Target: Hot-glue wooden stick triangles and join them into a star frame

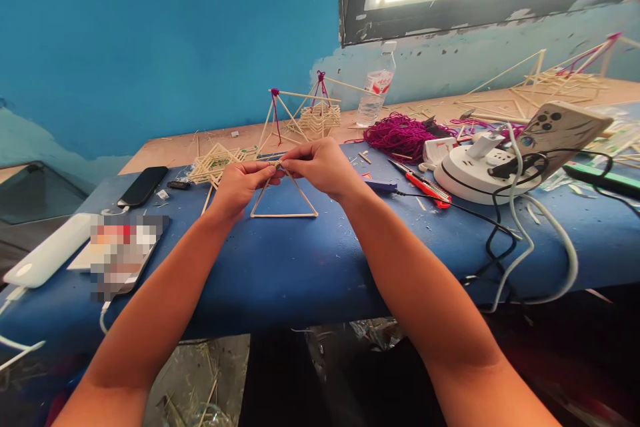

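Observation:
A triangular frame of thin wooden sticks (284, 215) stands on the blue table covering, its flat side towards me. At its top corner, the fingertips of my left hand (239, 185) and my right hand (323, 163) pinch together from both sides. Both hands are closed on that joint, and the fingers hide most of it. Just behind my left hand lies a lattice stack of sticks (213, 163). Farther back stand stick frames bound with purple yarn (321, 75) at their tops.
Purple yarn (400, 137) lies right of centre beside a water bottle (374, 97). A red utility knife (427, 188), a white power strip (473, 170) with looping cables and a propped phone (563, 130) crowd the right. Leftward are a black phone (143, 185) and a white power bank (47, 250).

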Motion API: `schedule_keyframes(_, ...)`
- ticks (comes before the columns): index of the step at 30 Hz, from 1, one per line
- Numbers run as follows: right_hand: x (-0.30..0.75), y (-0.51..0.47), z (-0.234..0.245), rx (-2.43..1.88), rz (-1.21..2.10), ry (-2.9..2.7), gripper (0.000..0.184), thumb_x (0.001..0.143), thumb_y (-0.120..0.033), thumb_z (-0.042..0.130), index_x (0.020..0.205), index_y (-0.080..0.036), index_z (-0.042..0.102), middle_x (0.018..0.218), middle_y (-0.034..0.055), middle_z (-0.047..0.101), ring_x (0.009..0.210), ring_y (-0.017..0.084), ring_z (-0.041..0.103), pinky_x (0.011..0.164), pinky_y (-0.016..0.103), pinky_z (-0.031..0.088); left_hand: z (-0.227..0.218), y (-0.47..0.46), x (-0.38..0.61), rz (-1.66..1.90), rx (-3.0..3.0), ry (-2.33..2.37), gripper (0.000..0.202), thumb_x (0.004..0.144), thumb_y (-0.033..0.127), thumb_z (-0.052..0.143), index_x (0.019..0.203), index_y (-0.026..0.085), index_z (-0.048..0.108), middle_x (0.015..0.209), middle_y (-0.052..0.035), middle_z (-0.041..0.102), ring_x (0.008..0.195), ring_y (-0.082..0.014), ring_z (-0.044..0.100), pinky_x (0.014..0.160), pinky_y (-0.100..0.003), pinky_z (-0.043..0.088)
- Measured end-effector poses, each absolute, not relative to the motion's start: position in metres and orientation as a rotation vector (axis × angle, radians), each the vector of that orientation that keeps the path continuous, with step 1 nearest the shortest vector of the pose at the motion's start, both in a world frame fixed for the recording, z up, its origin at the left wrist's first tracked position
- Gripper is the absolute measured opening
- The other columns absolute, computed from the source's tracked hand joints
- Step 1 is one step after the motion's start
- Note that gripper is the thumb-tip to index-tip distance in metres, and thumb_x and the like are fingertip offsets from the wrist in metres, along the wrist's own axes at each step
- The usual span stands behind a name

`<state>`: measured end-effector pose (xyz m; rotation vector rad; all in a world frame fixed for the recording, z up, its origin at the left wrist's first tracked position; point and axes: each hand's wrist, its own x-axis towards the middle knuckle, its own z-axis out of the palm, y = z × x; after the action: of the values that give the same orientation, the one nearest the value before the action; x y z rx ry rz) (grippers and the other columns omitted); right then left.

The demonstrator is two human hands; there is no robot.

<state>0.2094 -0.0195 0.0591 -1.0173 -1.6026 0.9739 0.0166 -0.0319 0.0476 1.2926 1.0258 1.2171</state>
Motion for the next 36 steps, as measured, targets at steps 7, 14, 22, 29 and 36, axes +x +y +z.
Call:
schedule_keyframes(7, 0.214, -0.0203, 0.0657, -0.969, 1.349, -1.361, 0.006, 0.071, -0.011, 0.086, 0.07, -0.015, 0.082, 0.07, 0.0036, 0.076, 0.063, 0.01, 0.062, 0.066, 0.025, 0.056, 0.0497, -0.0344, 0.0166, 1.186, 1.308, 1.012, 0.049, 0.048, 0.052, 0.108, 0.082, 0.021, 0.09, 0.086, -0.009, 0.086, 0.081, -0.0216, 0.078, 0.087, -0.037, 0.063)
schedule_keyframes(14, 0.2173, -0.0205, 0.0684, -0.987, 1.432, -1.313, 0.011, 0.068, -0.007, 0.088, 0.072, -0.016, 0.083, 0.074, 0.0058, 0.079, 0.067, 0.013, 0.068, 0.071, 0.027, 0.06, 0.0511, -0.0364, 0.0155, 1.185, 1.313, 1.01, 0.048, 0.051, 0.05, 0.108, 0.085, 0.021, 0.091, 0.087, -0.0084, 0.086, 0.082, -0.0205, 0.078, 0.09, -0.036, 0.063)
schedule_keyframes(22, 0.2172, -0.0201, 0.0661, -0.98, 1.379, -1.37, 0.011, 0.069, -0.005, 0.083, 0.071, -0.016, 0.083, 0.074, 0.0052, 0.079, 0.07, 0.013, 0.069, 0.072, 0.025, 0.06, 0.0505, -0.0365, 0.0161, 1.19, 1.324, 0.999, 0.045, 0.052, 0.048, 0.108, 0.083, 0.02, 0.09, 0.086, -0.0091, 0.085, 0.082, -0.0219, 0.078, 0.091, -0.039, 0.063)
schedule_keyframes(29, 0.2187, -0.0211, 0.0684, -0.984, 1.372, -1.391, 0.01, 0.072, -0.008, 0.084, 0.077, -0.016, 0.085, 0.08, 0.0069, 0.082, 0.076, 0.015, 0.072, 0.076, 0.026, 0.062, 0.05, -0.0357, 0.015, 1.197, 1.336, 1.03, 0.047, 0.055, 0.051, 0.106, 0.085, 0.019, 0.089, 0.085, -0.0106, 0.084, 0.085, -0.0235, 0.078, 0.091, -0.04, 0.062)
schedule_keyframes(36, 0.2171, -0.0212, 0.0674, -0.986, 1.348, -1.386, 0.01, 0.07, -0.007, 0.085, 0.074, -0.016, 0.085, 0.073, 0.0041, 0.078, 0.069, 0.012, 0.067, 0.07, 0.023, 0.059, 0.051, -0.0389, 0.0178, 1.277, 1.453, 1.041, 0.034, 0.063, 0.044, 0.1, 0.083, 0.019, 0.088, 0.08, -0.008, 0.082, 0.079, -0.0208, 0.074, 0.082, -0.036, 0.06)
